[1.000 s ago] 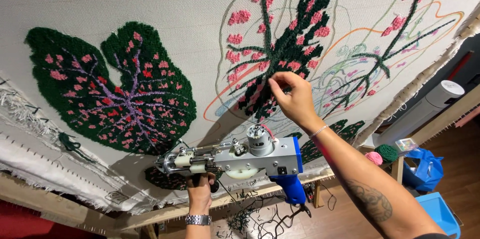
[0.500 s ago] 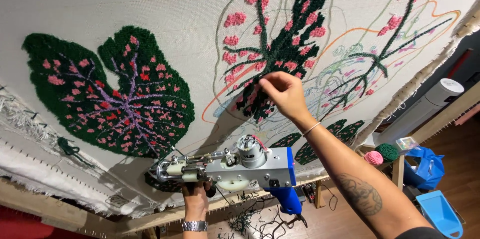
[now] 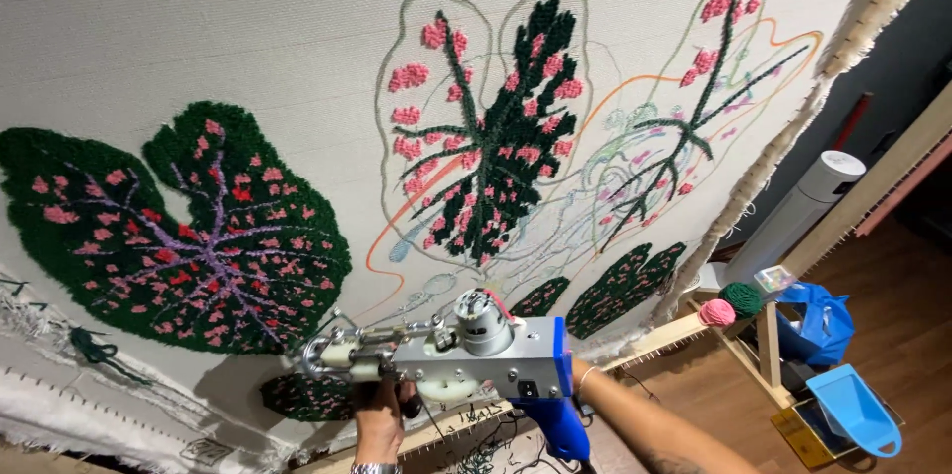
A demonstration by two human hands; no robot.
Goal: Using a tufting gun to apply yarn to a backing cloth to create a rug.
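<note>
Across the cloth (image 3: 198, 18), one leaf (image 3: 188, 236) at left is tufted full: dark green, pink spots, purple veins. Middle leaf (image 3: 486, 127) about half filled; right leaf (image 3: 714, 87) mostly outline with veins and a few pink spots. Small green patches (image 3: 625, 286) low down. Tufting gun (image 3: 446, 350) held at lower edge: left hand (image 3: 377, 414) wrapped on front grip, right hand (image 3: 575, 380) closed on blue handle. Yarn balls (image 3: 729, 305), blue scoop (image 3: 853, 414) and blue bag (image 3: 818, 320) at right; no labels legible.

Your arms are bare, no sleeves. Your left wrist (image 3: 374, 468) wears a metal watch band, and your right wrist (image 3: 587, 375) a thin bracelet. Your right forearm (image 3: 662, 458) carries a dark tattoo.
</note>
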